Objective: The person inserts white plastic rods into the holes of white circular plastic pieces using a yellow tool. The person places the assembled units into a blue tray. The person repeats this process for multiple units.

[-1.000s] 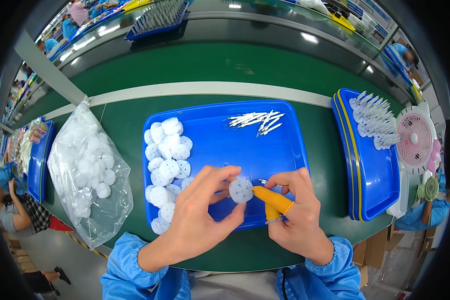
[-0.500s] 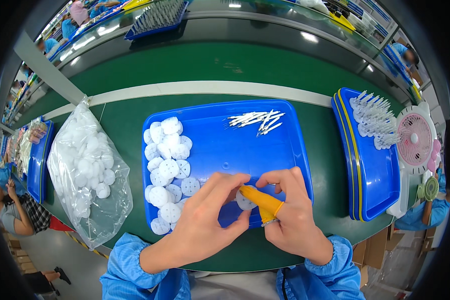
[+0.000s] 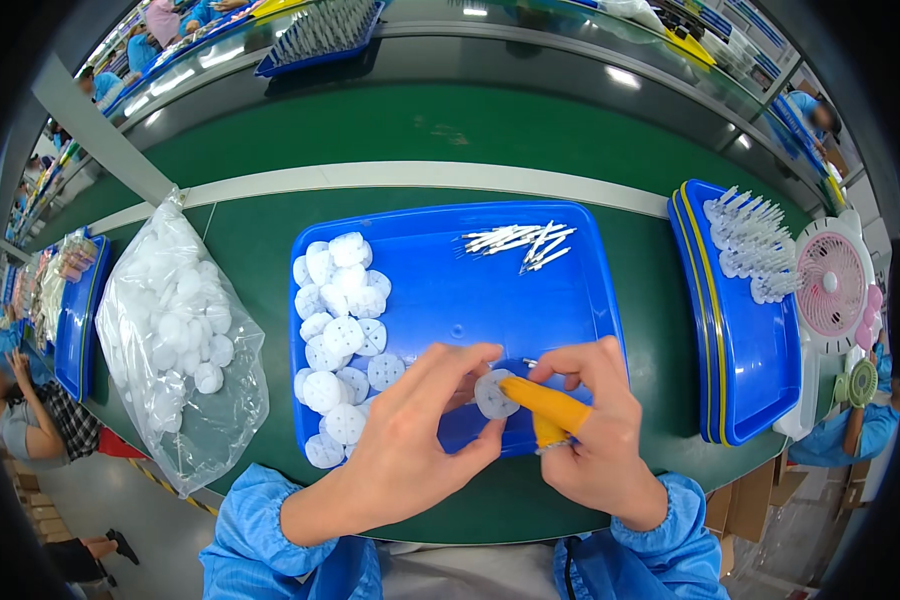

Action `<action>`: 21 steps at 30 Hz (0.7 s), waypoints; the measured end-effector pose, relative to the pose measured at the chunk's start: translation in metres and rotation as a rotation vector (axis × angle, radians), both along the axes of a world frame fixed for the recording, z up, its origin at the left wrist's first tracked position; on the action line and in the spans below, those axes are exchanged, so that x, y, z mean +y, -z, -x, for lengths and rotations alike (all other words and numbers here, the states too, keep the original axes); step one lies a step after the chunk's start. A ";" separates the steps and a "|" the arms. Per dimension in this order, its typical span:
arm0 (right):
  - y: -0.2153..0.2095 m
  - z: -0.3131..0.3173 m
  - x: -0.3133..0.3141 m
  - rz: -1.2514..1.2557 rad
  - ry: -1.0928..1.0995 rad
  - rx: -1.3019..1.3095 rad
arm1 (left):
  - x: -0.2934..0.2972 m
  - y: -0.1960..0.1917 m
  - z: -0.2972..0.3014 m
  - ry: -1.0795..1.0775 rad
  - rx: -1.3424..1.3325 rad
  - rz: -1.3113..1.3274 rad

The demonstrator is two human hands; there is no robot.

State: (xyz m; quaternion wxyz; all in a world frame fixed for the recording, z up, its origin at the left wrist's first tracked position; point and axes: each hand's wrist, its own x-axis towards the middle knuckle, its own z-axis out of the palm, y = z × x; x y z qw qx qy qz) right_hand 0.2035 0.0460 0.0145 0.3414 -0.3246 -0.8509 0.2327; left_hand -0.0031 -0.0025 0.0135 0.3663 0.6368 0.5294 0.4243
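Observation:
My left hand [image 3: 410, 425] is closed in a pinch on a round, translucent white plastic disc [image 3: 494, 394] with small holes, held above the near side of a blue tray [image 3: 460, 290]. From the right, my right hand [image 3: 595, 420] meets the disc with a finger in a yellow finger cot [image 3: 542, 402]. Its other fingers are curled, and a tiny white tip shows by one fingertip; what they grip is mostly hidden. Several similar white discs [image 3: 345, 337] are heaped along the tray's left side. Thin white sticks [image 3: 518, 240] lie loose at its far right.
Left of the tray lies a clear plastic bag of white discs [image 3: 175, 325]. On the right, stacked blue and yellow trays [image 3: 755, 375] carry discs with upright sticks [image 3: 748, 240], beside a pink and white fan [image 3: 830, 272]. Another filled tray [image 3: 320, 35] stands at the back.
My right hand has shifted slightly right, with its yellow-covered finger drawn back toward the disc's edge. More of the disc's face now shows. My left hand stays almost in place.

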 end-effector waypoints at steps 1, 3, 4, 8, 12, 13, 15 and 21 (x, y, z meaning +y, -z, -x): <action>0.000 -0.001 0.000 0.000 -0.010 -0.001 | 0.001 0.001 0.000 0.001 -0.003 -0.002; -0.002 -0.002 0.000 0.004 -0.034 0.001 | 0.001 0.001 0.000 -0.001 -0.005 -0.003; -0.003 -0.001 -0.001 0.011 -0.031 0.001 | 0.001 0.001 0.000 -0.003 -0.004 0.000; -0.003 -0.002 -0.001 0.004 -0.029 0.008 | 0.001 0.001 0.000 -0.009 -0.027 0.002; -0.004 -0.001 -0.004 0.031 -0.045 0.007 | 0.001 0.002 0.000 -0.013 -0.032 0.017; -0.004 -0.001 -0.004 0.028 -0.048 0.011 | 0.001 0.002 0.001 -0.011 -0.030 0.025; -0.004 -0.001 -0.004 0.020 -0.055 0.016 | 0.001 0.001 0.001 -0.007 -0.029 0.041; -0.003 0.007 -0.002 -0.008 -0.070 -0.048 | 0.001 0.002 -0.001 0.006 -0.006 0.029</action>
